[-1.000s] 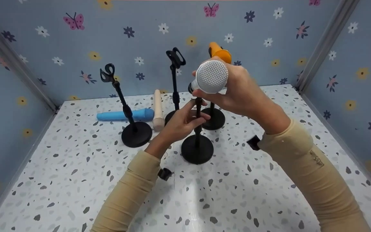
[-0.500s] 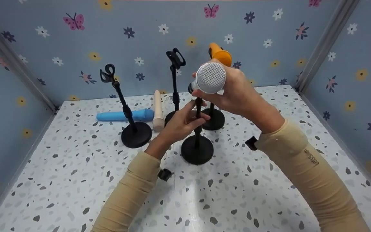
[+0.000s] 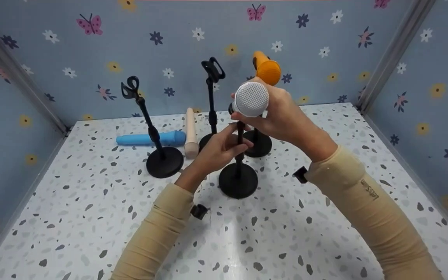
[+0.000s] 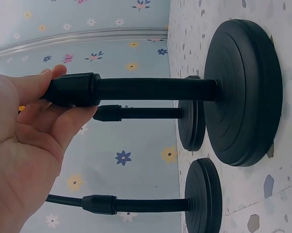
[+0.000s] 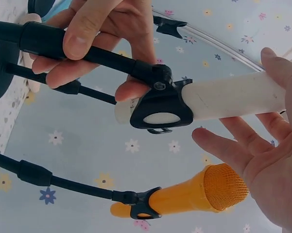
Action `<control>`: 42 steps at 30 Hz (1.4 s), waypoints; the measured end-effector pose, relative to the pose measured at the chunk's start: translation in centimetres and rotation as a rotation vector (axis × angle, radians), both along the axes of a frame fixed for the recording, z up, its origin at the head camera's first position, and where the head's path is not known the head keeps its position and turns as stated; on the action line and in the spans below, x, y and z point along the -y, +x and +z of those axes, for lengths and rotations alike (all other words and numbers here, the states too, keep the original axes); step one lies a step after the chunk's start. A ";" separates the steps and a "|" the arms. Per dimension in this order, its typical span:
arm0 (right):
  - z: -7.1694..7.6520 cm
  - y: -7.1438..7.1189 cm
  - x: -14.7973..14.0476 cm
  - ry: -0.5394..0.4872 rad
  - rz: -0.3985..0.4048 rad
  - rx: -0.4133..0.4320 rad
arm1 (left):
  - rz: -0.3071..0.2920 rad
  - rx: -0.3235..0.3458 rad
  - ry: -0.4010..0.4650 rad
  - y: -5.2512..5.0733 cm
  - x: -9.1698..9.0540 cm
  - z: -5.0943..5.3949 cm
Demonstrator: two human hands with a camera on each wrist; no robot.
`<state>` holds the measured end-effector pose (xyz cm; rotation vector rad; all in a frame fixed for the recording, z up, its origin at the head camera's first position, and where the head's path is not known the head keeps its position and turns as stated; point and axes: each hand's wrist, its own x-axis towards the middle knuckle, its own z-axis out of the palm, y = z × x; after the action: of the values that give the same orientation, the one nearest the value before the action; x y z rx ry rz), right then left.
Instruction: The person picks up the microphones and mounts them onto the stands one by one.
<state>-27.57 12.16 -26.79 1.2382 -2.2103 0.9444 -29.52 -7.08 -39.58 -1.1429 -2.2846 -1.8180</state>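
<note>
My right hand (image 3: 286,116) holds a white microphone (image 3: 252,99) near its silver mesh head, which faces the head camera. In the right wrist view, the white handle (image 5: 238,97) passes through the black clip (image 5: 163,108) of the front stand, and its tail end sticks out beyond the clip. My left hand (image 3: 218,151) grips the pole of that black microphone stand (image 3: 238,181), whose round base rests on the table. The left wrist view has the thumb and fingers around the stand's collar (image 4: 77,89).
Behind, an orange microphone (image 3: 267,70) sits in the clip of another stand (image 3: 258,144). Two stands with bare clips, the left one (image 3: 165,161) and the middle one (image 3: 211,105), stand further left. A blue microphone (image 3: 150,139) and a beige microphone (image 3: 190,132) lie near the back wall.
My right hand and the white microphone have shifted slightly down and left, uncovering more of the orange microphone. My left hand has stayed on the stand.
</note>
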 end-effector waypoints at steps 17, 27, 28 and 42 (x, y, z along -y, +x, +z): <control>-2.4 -1.6 0.2 -0.058 0.000 0.024 | -0.009 -0.002 0.017 0.0 -0.2 0.0; 0.8 0.0 -1.6 0.060 0.086 0.006 | -0.020 -0.046 -0.029 -0.5 -0.7 0.3; 1.0 0.3 -1.7 0.064 0.083 0.005 | -0.015 -0.043 -0.033 -0.5 -0.7 0.4; 0.9 -0.6 -0.9 0.133 -0.024 -0.052 | -0.001 -0.027 0.015 -0.3 -0.2 0.0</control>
<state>-28.22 13.07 -25.88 1.2772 -2.2731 0.7579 -29.82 -6.87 -39.56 -1.1598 -2.2530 -1.8057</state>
